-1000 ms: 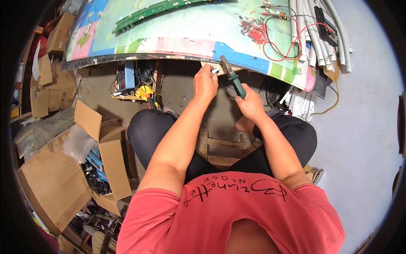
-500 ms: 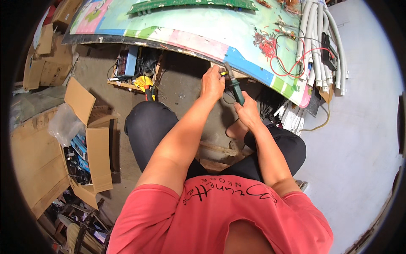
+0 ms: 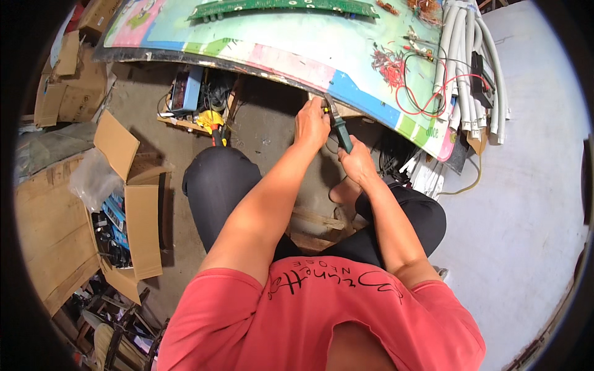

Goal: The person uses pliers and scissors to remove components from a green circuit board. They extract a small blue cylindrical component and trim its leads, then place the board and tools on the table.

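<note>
At the near edge of the table, my right hand (image 3: 357, 162) is closed round the green handle of what looks like a soldering iron (image 3: 341, 133). Its grey metal shaft points up and away, towards the table edge. Just left of the shaft, my left hand (image 3: 312, 125) is closed, its fingertips pinched at a small yellow and black piece (image 3: 325, 110) whose kind I cannot make out. Whether the shaft touches that piece cannot be told.
On the table lie a long green circuit board (image 3: 281, 7), red wire scraps (image 3: 388, 67) and a black meter (image 3: 481, 77) with leads. White tubes (image 3: 455, 49) hang over its right end. An open carton (image 3: 143, 229) and a tool box (image 3: 185, 93) stand on the floor.
The soldering iron and my right hand have shifted slightly left. My left hand stays nearly in place, still pinching.
</note>
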### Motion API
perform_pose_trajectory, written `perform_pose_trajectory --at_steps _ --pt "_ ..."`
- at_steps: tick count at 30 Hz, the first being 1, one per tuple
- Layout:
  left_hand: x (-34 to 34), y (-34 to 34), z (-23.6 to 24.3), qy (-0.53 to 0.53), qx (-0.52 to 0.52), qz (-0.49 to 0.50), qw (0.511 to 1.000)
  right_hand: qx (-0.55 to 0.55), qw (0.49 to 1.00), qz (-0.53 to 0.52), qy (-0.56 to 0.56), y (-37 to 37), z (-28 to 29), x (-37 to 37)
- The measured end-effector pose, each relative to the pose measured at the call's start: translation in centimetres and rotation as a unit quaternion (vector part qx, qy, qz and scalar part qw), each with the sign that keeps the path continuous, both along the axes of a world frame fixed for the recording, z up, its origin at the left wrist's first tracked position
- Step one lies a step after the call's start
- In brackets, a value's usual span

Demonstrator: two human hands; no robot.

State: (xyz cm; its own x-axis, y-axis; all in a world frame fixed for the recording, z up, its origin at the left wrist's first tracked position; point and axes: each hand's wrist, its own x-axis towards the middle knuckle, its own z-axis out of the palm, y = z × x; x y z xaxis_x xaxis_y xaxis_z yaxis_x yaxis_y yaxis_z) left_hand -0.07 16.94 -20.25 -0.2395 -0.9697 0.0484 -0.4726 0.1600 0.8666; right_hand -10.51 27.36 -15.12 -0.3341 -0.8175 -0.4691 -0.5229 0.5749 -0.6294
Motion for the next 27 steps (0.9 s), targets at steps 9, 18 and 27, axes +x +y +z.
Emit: perform_pose_trajectory --at_steps 9,18,27 --pt "0.4 0.0 0.4 -0.01 0.037 -0.014 0.999 -0.177 0.983 -0.045 0.006 -0.4 3.2 0.7" --pt "0.2 0.8 0.4 -0.008 -0.002 0.003 1.0 0.03 0.999 0.002 0.022 -0.4 0.0 0.1" --pt "0.3 -0.1 0.0 -0.015 -0.012 -0.001 1.0 -0.267 0.959 -0.076 -0.052 -1.5 4.8 1.4"
